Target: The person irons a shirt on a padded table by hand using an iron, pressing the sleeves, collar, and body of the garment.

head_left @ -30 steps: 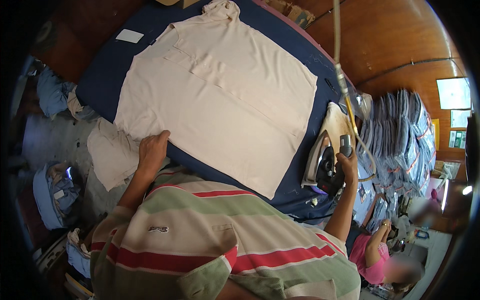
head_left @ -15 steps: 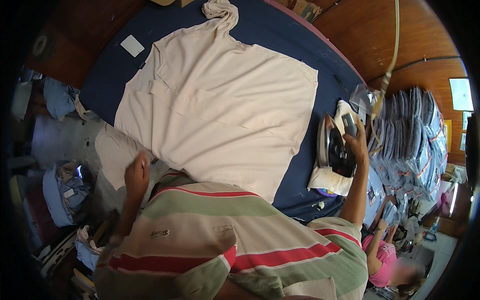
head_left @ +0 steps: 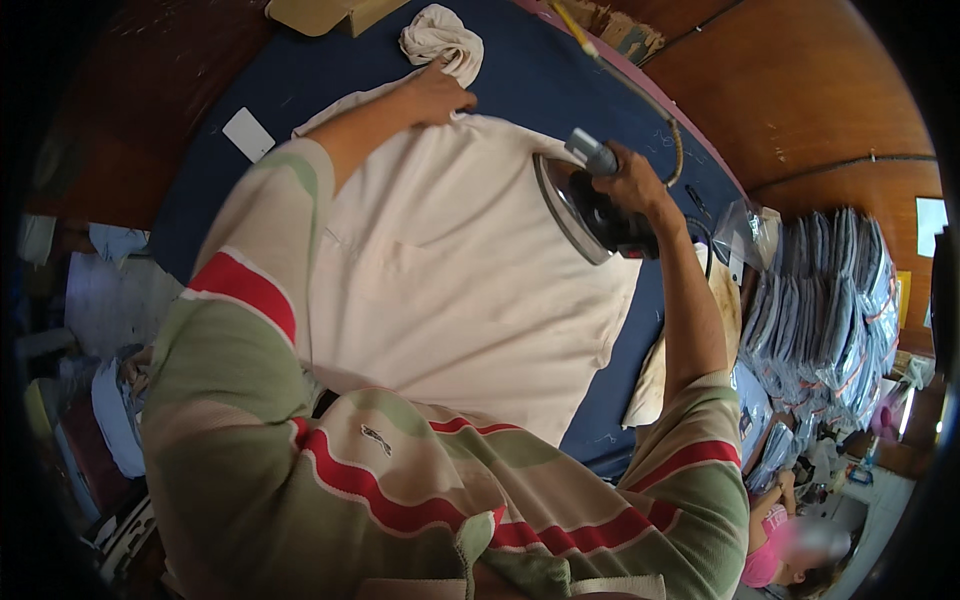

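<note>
A pale cream-pink shirt lies spread over a dark blue padded table, its surface lightly creased. At its far edge, beside a bunched-up part, my left hand has its fingers closed on the cloth; the fingertips are partly hidden. My right hand is wrapped round the grey handle of an iron. The iron is over the shirt's right side with its metal soleplate edge showing, somewhat tilted; whether it touches the cloth I cannot tell.
A stained cloth pad lies on the table's right. A white card is at the far left, a cardboard box behind. A hose hangs near the iron. Bagged grey garments stack at right, near another person.
My right hand has lifted the iron off the pad and brought it left over the shirt. My left hand has moved from the near left edge to the shirt's far edge.
</note>
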Tool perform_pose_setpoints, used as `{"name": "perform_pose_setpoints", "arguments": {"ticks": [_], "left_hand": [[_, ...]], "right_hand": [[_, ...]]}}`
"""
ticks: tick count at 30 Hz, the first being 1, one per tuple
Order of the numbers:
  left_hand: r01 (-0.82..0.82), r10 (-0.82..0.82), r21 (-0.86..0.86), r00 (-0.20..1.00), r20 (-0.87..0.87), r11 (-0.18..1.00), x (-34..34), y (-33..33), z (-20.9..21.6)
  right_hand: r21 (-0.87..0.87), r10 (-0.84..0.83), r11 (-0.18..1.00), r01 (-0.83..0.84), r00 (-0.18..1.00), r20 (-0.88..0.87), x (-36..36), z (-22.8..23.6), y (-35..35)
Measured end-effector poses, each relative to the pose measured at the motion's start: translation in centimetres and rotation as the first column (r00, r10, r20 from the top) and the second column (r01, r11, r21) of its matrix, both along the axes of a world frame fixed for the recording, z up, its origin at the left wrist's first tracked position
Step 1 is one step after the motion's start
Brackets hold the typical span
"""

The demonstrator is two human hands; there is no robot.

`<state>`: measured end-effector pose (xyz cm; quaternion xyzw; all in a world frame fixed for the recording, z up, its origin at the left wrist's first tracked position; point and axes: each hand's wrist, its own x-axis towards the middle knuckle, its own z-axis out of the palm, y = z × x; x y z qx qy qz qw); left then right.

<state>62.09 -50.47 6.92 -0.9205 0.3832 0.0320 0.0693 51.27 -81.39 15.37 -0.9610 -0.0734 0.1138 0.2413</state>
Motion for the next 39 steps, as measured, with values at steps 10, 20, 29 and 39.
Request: {"name": "perform_pose_setpoints", "arguments": {"ticks": [10,20,29,39], "left_hand": [[-0.121,0.158,0.166,0.960,-0.231,0.979,4.9,2.9,1.5],[-0.599,0.624,-0.292,0.781,-0.009,0.746,-4.2,15.5,-2.0],[-0.619,0.628,-0.349,0.771,-0.104,0.703,-6.2,19.0,-1.7],[-0.646,0.664,-0.206,0.747,0.025,0.735,-17.4,16.5,-2.3]], "right_hand": [[0.024,0.112,0.994,-0.110,0.987,-0.113,4.7,1.0,7.3],[-0.040,0.076,0.996,-0.085,0.978,-0.192,1.4,1.7,4.1],[-0.086,-0.294,0.950,0.301,0.952,0.086,-16.0,1.9,-16.1],[0.178,-0.788,0.588,0.789,0.608,-0.095,-28.3,0.0,-25.3]]}}
